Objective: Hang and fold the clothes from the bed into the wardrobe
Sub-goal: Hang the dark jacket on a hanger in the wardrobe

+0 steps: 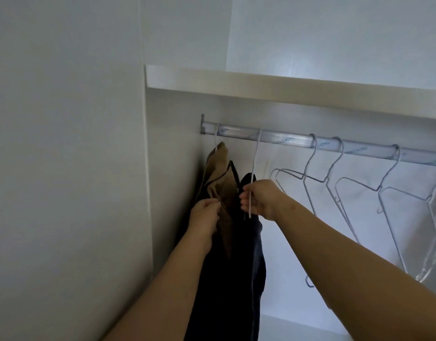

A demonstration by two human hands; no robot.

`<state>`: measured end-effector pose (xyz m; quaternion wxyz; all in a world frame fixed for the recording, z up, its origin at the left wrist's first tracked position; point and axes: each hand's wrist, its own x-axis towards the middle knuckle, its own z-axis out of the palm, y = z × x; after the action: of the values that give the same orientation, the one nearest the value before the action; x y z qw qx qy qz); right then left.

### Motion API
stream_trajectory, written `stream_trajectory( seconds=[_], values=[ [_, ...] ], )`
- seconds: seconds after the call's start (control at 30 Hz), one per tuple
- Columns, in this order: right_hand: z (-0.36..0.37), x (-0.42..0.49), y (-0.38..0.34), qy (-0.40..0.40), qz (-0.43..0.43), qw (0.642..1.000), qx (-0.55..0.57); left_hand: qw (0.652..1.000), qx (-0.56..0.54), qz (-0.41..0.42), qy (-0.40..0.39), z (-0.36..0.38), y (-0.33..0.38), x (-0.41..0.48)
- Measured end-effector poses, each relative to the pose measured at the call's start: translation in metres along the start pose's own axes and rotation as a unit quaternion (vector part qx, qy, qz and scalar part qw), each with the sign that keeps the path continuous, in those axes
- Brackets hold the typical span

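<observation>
Wardrobe, left to right. My left hand (204, 216) pinches an edge of the dark garment (236, 271), which is soft, limp and probably light. It hangs beside a tan garment (220, 173) at the left end of the rail (300, 141). My right hand (260, 200) grips its thin wire hanger (254, 158), which I judge the firmest hold. Empty hangers (334, 188) follow.

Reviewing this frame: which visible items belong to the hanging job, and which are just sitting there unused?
In use: left hand, apparently pinching the dark garment; right hand gripping the white hanger; rail.
Idle: tan garment, already hung; empty wire hangers; shelf.
</observation>
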<state>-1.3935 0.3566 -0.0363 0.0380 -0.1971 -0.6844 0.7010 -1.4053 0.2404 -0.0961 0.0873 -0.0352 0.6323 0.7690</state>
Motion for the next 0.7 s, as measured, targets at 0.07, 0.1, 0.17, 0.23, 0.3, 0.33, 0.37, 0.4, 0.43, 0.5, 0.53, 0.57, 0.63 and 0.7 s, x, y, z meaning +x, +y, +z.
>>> stream_trajectory(
  seconds=[0.07, 0.1, 0.17, 0.23, 0.3, 0.33, 0.37, 0.4, 0.43, 0.5, 0.53, 0.57, 0.63, 0.7],
  values=[
    [0.003, 0.003, 0.005, -0.008, 0.009, 1.000, 0.017, 1.000, 0.024, 0.014, -0.008, 0.002, -0.001, -0.002],
    [0.004, 0.004, 0.006, -0.012, 0.008, 1.000, 0.022, 0.999, 0.034, 0.020, -0.010, 0.002, -0.001, -0.003],
    [0.004, 0.007, 0.007, -0.010, -0.004, 1.000, -0.017, 0.998, 0.047, 0.033, -0.011, 0.004, 0.000, -0.005],
    [0.000, 0.010, 0.013, 0.021, -0.049, 0.994, -0.098, 0.997, 0.061, 0.050, -0.010, 0.005, 0.002, -0.007],
    [-0.005, 0.010, 0.025, 0.067, -0.099, 0.982, -0.148, 0.994, 0.076, 0.072, -0.021, 0.006, 0.001, -0.009],
    [-0.008, 0.008, 0.031, 0.077, -0.112, 0.980, -0.145, 0.992, 0.086, 0.085, -0.038, 0.007, 0.000, -0.013],
    [-0.011, 0.006, 0.038, 0.080, -0.119, 0.981, -0.133, 0.988, 0.101, 0.098, -0.061, 0.009, -0.003, -0.016],
    [-0.016, 0.004, 0.044, 0.078, -0.119, 0.983, -0.116, 0.983, 0.122, 0.107, -0.085, 0.012, -0.006, -0.021],
    [-0.020, 0.002, 0.048, 0.073, -0.113, 0.987, -0.093, 0.977, 0.147, 0.113, -0.107, 0.015, -0.010, -0.025],
    [-0.027, -0.002, 0.054, 0.063, -0.095, 0.993, -0.014, 0.967, 0.185, 0.115, -0.134, 0.025, -0.017, -0.032],
    [-0.031, -0.006, 0.055, 0.057, -0.079, 0.995, 0.036, 0.964, 0.197, 0.113, -0.136, 0.031, -0.020, -0.035],
    [-0.035, -0.008, 0.057, 0.056, -0.061, 0.993, 0.081, 0.964, 0.207, 0.109, -0.127, 0.037, -0.023, -0.037],
    [-0.045, -0.015, 0.062, 0.059, -0.035, 0.990, 0.123, 0.967, 0.220, 0.097, -0.084, 0.051, -0.028, -0.040],
    [-0.056, -0.023, 0.068, 0.058, -0.019, 0.991, 0.116, 0.966, 0.239, 0.091, -0.040, 0.063, -0.031, -0.041]
  ],
)
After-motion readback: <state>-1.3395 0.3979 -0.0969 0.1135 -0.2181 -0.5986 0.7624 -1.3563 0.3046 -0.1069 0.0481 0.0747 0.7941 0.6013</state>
